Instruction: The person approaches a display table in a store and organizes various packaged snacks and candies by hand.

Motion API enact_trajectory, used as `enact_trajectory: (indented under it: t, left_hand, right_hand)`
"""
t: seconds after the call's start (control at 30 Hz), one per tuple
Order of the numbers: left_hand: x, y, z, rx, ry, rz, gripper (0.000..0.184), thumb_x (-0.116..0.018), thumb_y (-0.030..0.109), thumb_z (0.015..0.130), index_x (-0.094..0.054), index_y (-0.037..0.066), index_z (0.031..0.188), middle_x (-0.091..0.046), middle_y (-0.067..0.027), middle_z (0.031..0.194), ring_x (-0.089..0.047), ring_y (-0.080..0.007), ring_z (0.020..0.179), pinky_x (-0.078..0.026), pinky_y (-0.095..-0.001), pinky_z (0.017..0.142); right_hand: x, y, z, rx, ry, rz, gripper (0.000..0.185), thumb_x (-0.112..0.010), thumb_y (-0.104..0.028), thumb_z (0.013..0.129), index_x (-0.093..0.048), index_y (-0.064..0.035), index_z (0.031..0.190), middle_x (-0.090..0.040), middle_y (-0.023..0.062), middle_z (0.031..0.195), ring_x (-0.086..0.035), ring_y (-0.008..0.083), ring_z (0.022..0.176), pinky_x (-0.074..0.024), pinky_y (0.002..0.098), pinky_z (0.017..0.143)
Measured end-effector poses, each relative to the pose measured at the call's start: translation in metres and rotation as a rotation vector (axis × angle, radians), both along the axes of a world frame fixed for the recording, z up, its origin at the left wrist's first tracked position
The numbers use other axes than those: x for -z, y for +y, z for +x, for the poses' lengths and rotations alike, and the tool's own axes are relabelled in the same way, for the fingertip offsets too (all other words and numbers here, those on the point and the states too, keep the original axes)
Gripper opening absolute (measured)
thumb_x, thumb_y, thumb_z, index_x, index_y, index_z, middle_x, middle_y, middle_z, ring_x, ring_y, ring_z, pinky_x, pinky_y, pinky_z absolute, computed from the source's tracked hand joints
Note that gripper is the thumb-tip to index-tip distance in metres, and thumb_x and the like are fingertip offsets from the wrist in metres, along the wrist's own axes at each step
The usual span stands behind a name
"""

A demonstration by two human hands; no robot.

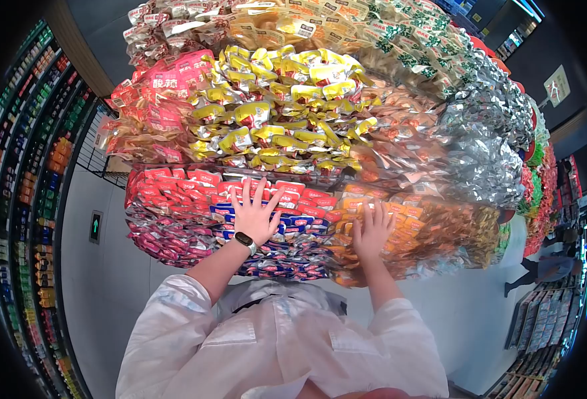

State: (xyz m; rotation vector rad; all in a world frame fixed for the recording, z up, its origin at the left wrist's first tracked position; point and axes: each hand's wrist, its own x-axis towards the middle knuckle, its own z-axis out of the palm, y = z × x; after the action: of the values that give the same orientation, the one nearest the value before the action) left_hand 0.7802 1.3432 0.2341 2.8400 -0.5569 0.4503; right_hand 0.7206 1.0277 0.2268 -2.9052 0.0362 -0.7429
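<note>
My left hand [256,216], with a dark-faced watch [244,239] on its wrist, lies with spread fingers on red packets [203,177] and blue packets [300,228]. To its right, my right hand [373,229] rests palm down on orange packets [406,226], its fingers stretched out. Neither hand holds anything. Beyond the hands rise yellow packets [253,114], with pink packets [167,80] to their left and silver packets [483,113] to the right. Magenta packets [163,239] lie at the near left of the heap.
Tall stocked shelves [40,199] line the left side. A floor sign with a green arrow [96,227] lies on the grey floor [107,279]. At the right, another person [549,268] is near low racks [539,319]. A sign [557,86] hangs at the upper right.
</note>
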Motion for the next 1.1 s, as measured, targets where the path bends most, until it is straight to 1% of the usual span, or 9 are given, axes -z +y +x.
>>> enact_trajectory:
  t: [0.13,0.33,0.37,0.43,0.5,0.53,0.63,0.8,1.1]
  left_hand:
    - [0.0,0.001,-0.001,0.004,-0.029,0.014,0.058,-0.054,0.04,0.094,-0.04,0.036,0.151,-0.034,-0.0125,0.156,-0.023,-0.0432,0.144,-0.014,-0.0702,0.111]
    - [-0.002,0.002,-0.005,0.008,-0.032,-0.01,0.06,-0.058,0.043,0.092,-0.042,0.035,0.15,-0.034,-0.0127,0.157,-0.023,-0.0433,0.145,-0.014,-0.0705,0.112]
    - [-0.01,0.003,-0.009,0.008,0.009,-0.002,0.062,-0.058,0.046,0.092,-0.041,0.034,0.151,-0.031,-0.0132,0.158,-0.02,-0.0439,0.147,-0.01,-0.0719,0.112]
    - [-0.02,0.001,-0.024,-0.015,0.016,-0.005,0.065,-0.057,0.05,0.092,-0.04,0.032,0.152,-0.028,-0.0138,0.161,-0.016,-0.045,0.148,-0.006,-0.0736,0.112]
    - [-0.015,0.001,-0.034,-0.042,0.026,-0.003,0.067,-0.057,0.053,0.092,-0.04,0.031,0.153,-0.025,-0.013,0.162,-0.015,-0.0447,0.149,-0.005,-0.0728,0.113]
    - [-0.01,0.002,-0.038,-0.072,0.026,-0.007,0.068,-0.056,0.055,0.091,-0.039,0.03,0.153,-0.022,-0.0123,0.164,-0.013,-0.0444,0.15,-0.004,-0.072,0.113]
    - [-0.002,0.002,-0.035,-0.076,0.025,0.031,0.071,-0.056,0.058,0.091,-0.037,0.031,0.154,-0.019,-0.0118,0.165,-0.013,-0.0451,0.15,-0.005,-0.0728,0.113]
    - [0.002,0.002,-0.029,-0.07,0.02,0.029,0.073,-0.054,0.06,0.091,-0.036,0.03,0.155,-0.02,-0.0129,0.165,-0.013,-0.0456,0.15,-0.005,-0.0729,0.113]
    - [0.002,0.002,-0.021,-0.067,0.039,0.05,0.074,-0.05,0.062,0.093,-0.032,0.029,0.156,-0.024,-0.0152,0.162,-0.015,-0.0471,0.149,-0.003,-0.0717,0.114]
  right_hand:
    - [-0.003,0.001,0.0,-0.013,0.004,-0.01,0.049,-0.058,-0.038,0.094,-0.057,-0.0169,0.138,-0.049,0.013,0.144,-0.039,0.0345,0.138,-0.0173,0.0625,0.115]
    - [-0.009,-0.004,-0.002,-0.048,-0.003,0.048,0.052,-0.064,-0.041,0.093,-0.057,-0.0149,0.137,-0.051,0.0118,0.14,-0.041,0.0342,0.136,-0.0185,0.063,0.115]
    - [-0.01,-0.004,-0.004,-0.068,0.008,0.065,0.052,-0.063,-0.042,0.093,-0.057,-0.0144,0.137,-0.052,0.0117,0.139,-0.042,0.0341,0.136,-0.0184,0.0632,0.115]
    - [-0.01,-0.006,-0.009,-0.075,0.07,0.089,0.055,-0.062,-0.045,0.093,-0.056,-0.016,0.139,-0.048,0.0129,0.145,-0.038,0.0368,0.139,-0.0153,0.0655,0.115]
    - [-0.018,0.004,-0.017,0.019,0.038,-0.088,0.056,-0.059,-0.048,0.095,-0.054,-0.0185,0.142,-0.041,0.0139,0.152,-0.031,0.0405,0.143,-0.0108,0.0677,0.115]
    - [-0.007,0.0,-0.018,0.032,0.053,-0.09,0.055,-0.057,-0.047,0.096,-0.052,-0.0205,0.144,-0.035,0.0142,0.156,-0.025,0.043,0.146,-0.0071,0.069,0.115]
    - [-0.003,-0.002,-0.015,0.024,0.046,-0.066,0.053,-0.056,-0.045,0.096,-0.052,-0.0205,0.144,-0.036,0.014,0.155,-0.025,0.0423,0.146,-0.0067,0.0684,0.116]
    - [0.001,-0.004,-0.012,0.023,0.08,-0.003,0.051,-0.055,-0.043,0.097,-0.054,-0.0191,0.142,-0.039,0.0134,0.153,-0.026,0.0365,0.147,-0.0101,0.0666,0.115]
    - [0.005,-0.006,-0.003,0.028,0.133,-0.097,0.057,-0.05,-0.043,0.099,-0.042,-0.017,0.15,-0.034,0.0167,0.156,-0.026,0.0382,0.147,-0.0139,0.0667,0.113]
